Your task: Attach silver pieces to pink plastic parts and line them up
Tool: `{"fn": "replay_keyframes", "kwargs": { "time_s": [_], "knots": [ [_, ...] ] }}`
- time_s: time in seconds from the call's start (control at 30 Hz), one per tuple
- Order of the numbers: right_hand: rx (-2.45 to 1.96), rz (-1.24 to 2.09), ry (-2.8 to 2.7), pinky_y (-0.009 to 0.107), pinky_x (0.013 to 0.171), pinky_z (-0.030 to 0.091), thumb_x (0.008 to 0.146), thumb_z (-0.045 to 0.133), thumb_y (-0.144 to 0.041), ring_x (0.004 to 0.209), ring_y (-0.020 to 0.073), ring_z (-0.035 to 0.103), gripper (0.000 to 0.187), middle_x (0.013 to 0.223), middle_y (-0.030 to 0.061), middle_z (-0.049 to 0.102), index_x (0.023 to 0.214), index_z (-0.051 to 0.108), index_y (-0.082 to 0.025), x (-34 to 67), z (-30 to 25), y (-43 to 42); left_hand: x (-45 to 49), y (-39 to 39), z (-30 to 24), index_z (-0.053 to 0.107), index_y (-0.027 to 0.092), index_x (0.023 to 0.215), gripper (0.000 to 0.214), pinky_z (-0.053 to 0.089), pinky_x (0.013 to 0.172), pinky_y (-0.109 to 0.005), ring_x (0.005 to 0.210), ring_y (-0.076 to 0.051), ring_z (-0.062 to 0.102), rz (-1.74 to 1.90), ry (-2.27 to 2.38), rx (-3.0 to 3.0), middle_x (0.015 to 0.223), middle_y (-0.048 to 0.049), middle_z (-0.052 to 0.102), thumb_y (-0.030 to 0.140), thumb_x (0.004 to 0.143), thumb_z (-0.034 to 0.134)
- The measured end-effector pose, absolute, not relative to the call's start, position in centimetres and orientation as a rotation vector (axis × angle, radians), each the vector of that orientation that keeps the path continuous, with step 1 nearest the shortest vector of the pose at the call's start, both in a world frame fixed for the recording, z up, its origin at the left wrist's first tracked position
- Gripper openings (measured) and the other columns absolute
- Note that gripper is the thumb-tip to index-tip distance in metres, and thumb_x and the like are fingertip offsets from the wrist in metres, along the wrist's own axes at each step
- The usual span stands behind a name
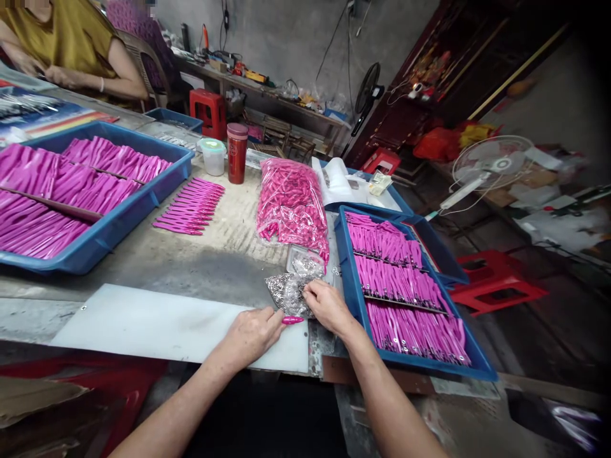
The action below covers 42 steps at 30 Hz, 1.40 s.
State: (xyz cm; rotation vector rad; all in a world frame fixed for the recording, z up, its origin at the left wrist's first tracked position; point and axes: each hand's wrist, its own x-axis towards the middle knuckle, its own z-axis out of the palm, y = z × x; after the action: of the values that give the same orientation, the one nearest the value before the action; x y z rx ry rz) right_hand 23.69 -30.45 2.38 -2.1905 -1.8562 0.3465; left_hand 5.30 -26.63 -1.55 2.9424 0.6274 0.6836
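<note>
My left hand (255, 334) is closed on a slim pink pointed piece (293, 320), whose tip sticks out to the right past my fingers. It rests low over a long white board (157, 321). My right hand (329, 307) is at a clear plastic bag of small silvery metal parts (286, 289), its thumb and fingers pinched together. Whatever lies between those fingertips is too small to make out. Just behind is a clear bag full of pink pieces (292, 200). A row of slim pink pieces (191, 207) lies on the table to the left.
Blue trays of long pink pieces stand at the left (138, 210) and right (341, 245). Behind are a red tumbler (237, 156), a lidded tub (213, 159) and white packaging (337, 181). A person (71, 44) sits far left. A white fan (494, 165) stands right.
</note>
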Motion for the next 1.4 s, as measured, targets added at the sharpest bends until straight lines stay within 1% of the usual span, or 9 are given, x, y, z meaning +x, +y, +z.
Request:
{"fn": "replay_keyframes", "kwargs": {
  "time_s": [0.17, 0.3, 0.43, 0.77, 1.1, 1.23, 1.33, 1.4],
  "knots": [
    [-2.113, 0.371, -1.823, 0.021, 0.063, 0.033, 0.078, 0.042, -0.013, 0.067, 0.012, 0.049, 0.017, 0.067, 0.0005, 0.053, 0.066, 0.053, -0.016, 23.3, 3.2, -30.9, 5.3, -26.6, -1.6, 0.053, 0.018, 0.079, 0.017, 0.035, 0.047, -0.023, 0.051, -0.011, 0.052, 0.678, 0.637, 2.969, 0.06, 0.001, 0.052, 0.025, 0.084, 0.038],
    [-1.99, 0.537, -1.851, 0.02, 0.059, 0.032, 0.076, 0.043, -0.013, 0.063, 0.0105, 0.047, 0.017, 0.061, -0.0018, 0.049, 0.061, 0.05, -0.016, 22.3, 4.6, -31.8, 5.3, -26.6, -1.5, 0.053, 0.018, 0.077, 0.018, 0.034, 0.045, -0.022, 0.049, -0.011, 0.05, 0.668, 0.627, 2.949, 0.059, 0.0008, 0.052, 0.024, 0.084, 0.038],
    [-1.969, 0.664, -1.94, 0.019, 0.058, 0.031, 0.076, 0.043, -0.012, 0.062, 0.0099, 0.046, 0.019, 0.061, -0.002, 0.05, 0.059, 0.05, -0.016, 21.1, 5.0, -32.4, 5.4, -26.7, -1.4, 0.052, 0.018, 0.074, 0.019, 0.034, 0.046, -0.022, 0.05, -0.011, 0.051, 0.67, 0.624, 2.943, 0.059, 0.0007, 0.052, 0.024, 0.084, 0.038],
    [-2.027, 0.648, -2.067, 0.02, 0.059, 0.03, 0.077, 0.041, -0.012, 0.063, 0.0104, 0.046, 0.021, 0.063, 0.0002, 0.054, 0.063, 0.056, -0.015, 20.6, 4.0, -32.4, 5.4, -26.9, -1.8, 0.05, 0.018, 0.072, 0.02, 0.034, 0.046, -0.024, 0.05, -0.012, 0.051, 0.676, 0.612, 2.987, 0.058, 0.0007, 0.05, 0.025, 0.085, 0.037],
    [-2.24, 0.61, -2.011, 0.022, 0.053, 0.024, 0.075, 0.041, -0.017, 0.058, 0.0109, 0.046, 0.022, 0.062, 0.0007, 0.059, 0.063, 0.059, -0.017, 20.3, 3.3, -32.1, 5.5, -27.0, -1.7, 0.049, 0.018, 0.074, 0.017, 0.033, 0.046, -0.024, 0.052, -0.013, 0.052, 0.626, 0.612, 3.035, 0.059, 0.001, 0.051, 0.023, 0.085, 0.037],
    [-2.278, 0.641, -1.969, 0.021, 0.052, 0.025, 0.075, 0.044, -0.021, 0.057, 0.0107, 0.047, 0.019, 0.061, 0.0001, 0.059, 0.063, 0.059, -0.017, 20.1, 3.6, -32.1, 5.5, -27.0, -1.8, 0.05, 0.018, 0.073, 0.016, 0.033, 0.045, -0.024, 0.051, -0.013, 0.052, 0.64, 0.619, 3.034, 0.059, 0.001, 0.052, 0.022, 0.084, 0.039],
    [-2.232, 0.701, -1.933, 0.021, 0.05, 0.026, 0.075, 0.049, -0.028, 0.056, 0.0105, 0.046, 0.019, 0.059, -0.0012, 0.057, 0.063, 0.058, -0.017, 20.5, 4.0, -32.1, 5.5, -26.9, -1.7, 0.051, 0.018, 0.074, 0.017, 0.034, 0.045, -0.024, 0.051, -0.013, 0.052, 0.633, 0.631, 3.005, 0.058, 0.0008, 0.052, 0.022, 0.084, 0.038],
    [-2.202, 0.712, -1.874, 0.02, 0.05, 0.028, 0.075, 0.05, -0.029, 0.056, 0.0101, 0.047, 0.019, 0.059, -0.002, 0.056, 0.064, 0.058, -0.017, 21.3, 4.4, -32.0, 5.5, -26.9, -1.5, 0.052, 0.018, 0.074, 0.018, 0.035, 0.046, -0.024, 0.05, -0.012, 0.052, 0.613, 0.645, 2.986, 0.059, 0.0007, 0.052, 0.023, 0.084, 0.038]
  ]
}}
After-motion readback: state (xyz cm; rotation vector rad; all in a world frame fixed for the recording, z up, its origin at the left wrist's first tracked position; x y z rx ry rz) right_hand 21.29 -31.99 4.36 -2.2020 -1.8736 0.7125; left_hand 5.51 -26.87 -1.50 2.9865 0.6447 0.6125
